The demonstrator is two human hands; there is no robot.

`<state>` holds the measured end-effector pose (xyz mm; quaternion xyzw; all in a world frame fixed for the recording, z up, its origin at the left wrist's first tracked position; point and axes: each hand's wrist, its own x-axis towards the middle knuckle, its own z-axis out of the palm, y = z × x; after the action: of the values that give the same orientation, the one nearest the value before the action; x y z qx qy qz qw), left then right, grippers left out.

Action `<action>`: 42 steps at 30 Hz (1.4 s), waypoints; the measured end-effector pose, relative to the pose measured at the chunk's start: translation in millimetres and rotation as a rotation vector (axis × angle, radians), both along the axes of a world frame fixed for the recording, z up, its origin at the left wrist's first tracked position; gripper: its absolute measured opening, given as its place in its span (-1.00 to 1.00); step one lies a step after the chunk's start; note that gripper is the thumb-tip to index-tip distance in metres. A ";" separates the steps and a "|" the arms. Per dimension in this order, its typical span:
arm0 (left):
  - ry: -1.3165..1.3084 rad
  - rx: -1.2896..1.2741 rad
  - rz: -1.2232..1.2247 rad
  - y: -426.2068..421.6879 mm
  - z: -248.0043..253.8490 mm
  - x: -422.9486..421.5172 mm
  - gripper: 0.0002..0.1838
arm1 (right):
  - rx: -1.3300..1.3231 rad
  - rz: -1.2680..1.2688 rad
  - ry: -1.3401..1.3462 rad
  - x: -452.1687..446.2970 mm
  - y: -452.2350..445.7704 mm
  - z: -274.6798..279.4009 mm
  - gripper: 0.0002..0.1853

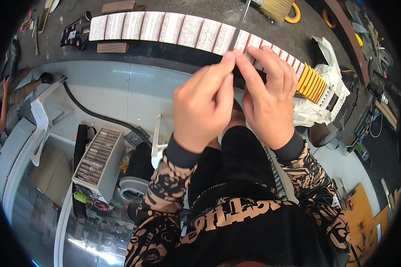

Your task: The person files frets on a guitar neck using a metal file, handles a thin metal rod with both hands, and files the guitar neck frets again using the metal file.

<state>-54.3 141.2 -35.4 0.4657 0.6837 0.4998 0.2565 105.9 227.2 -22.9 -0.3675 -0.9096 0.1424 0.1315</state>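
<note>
An electric guitar lies across the bench, its fretboard (173, 29) covered in whitish masking strips with reddish fret lines between them. Yellow tape strips (313, 83) cover the upper frets, and its body (318, 111) is wrapped in pale masking tape. My left hand (205, 104) is closed in a pinch on the near end of a narrow metal file (241, 24), which crosses the fretboard. My right hand (272, 91) lies over the neck with fingers stretched onto the strips. Its index fingertip is at the file's near end.
Wooden blocks (112, 47) flank the neck near the headstock (75, 32). A wide brush (274, 10) and a yellow tape roll (293, 13) lie beyond the neck. Below the bench stands a box of flat packed items (100, 160). Another person's arm (29, 89) shows at far left.
</note>
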 end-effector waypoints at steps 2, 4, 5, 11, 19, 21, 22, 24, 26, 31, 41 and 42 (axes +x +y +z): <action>0.024 -0.019 -0.018 -9.4 0.5 0.0 -0.48 | 0.009 0.012 -0.012 0.3 0.2 0.5 -0.01; 0.078 -0.068 -0.024 -53.2 0.4 5.0 -0.48 | 0.020 0.015 -0.006 -0.3 0.4 -0.6 -0.01; 0.059 -0.102 -0.022 -77.6 3.4 7.8 -0.47 | 0.031 0.017 0.001 -0.6 1.6 -2.6 -0.01; 0.012 0.031 0.001 -2.2 -4.3 -0.2 -0.44 | 0.030 0.006 0.016 -1.0 1.3 -3.7 -0.01; 0.245 -0.081 -0.046 -116.9 -4.0 13.4 -0.37 | 0.004 0.033 0.015 3.2 2.5 -0.8 -0.03; 0.273 -0.077 -0.052 -118.1 -3.1 13.0 -0.37 | -0.016 0.047 0.045 5.9 3.7 0.1 -0.04; 0.286 -0.063 -0.052 -110.0 -3.7 11.8 -0.37 | -0.015 0.053 0.051 6.5 4.9 -0.2 -0.05; 0.303 -0.060 -0.056 -104.0 -4.1 11.7 -0.37 | -0.019 0.063 0.058 9.0 5.5 -0.7 -0.07; 0.319 -0.085 -0.065 -103.0 -3.5 11.0 -0.37 | -0.002 0.065 0.047 8.8 4.8 -0.2 -0.09; 0.314 -0.030 0.003 -41.5 -8.5 7.7 -0.39 | 0.001 0.060 0.036 7.8 4.6 0.4 -0.12; 0.116 -0.109 -0.015 -90.5 -4.5 15.3 -0.41 | 0.010 0.059 0.026 11.2 5.3 -3.5 -0.14; 0.094 -0.082 -0.005 -68.0 -4.3 13.1 -0.42 | 0.013 0.057 0.031 10.9 4.6 -4.4 -0.14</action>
<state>-41.2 73.2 -39.7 0.4796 0.7136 0.4484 0.2443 116.8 231.8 -27.3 -0.3381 -0.9185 0.1459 0.1439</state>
